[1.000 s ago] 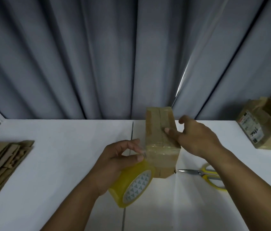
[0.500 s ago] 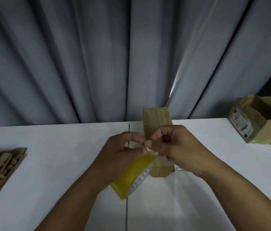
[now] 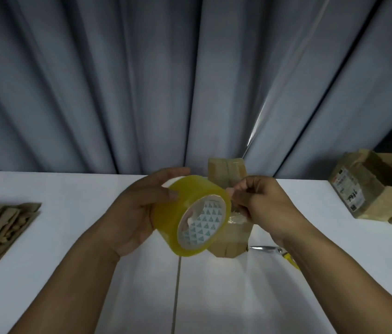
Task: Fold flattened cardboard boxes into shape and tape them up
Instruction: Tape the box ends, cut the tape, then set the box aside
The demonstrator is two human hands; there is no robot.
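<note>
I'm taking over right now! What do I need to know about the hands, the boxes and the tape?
Left hand: grips the tape roll, held up off the table.
Right hand: pinches at the roll's edge, probably picking at the loose end.
Small box: folded, standing on the table behind the roll, with shiny tape on its near side.
Scissors: on the table, right of that box.
Done: this box is shaped and partly taped. An open box sits far right.
Left: finish taping, then fold the flat cardboard stack on the left.
</note>
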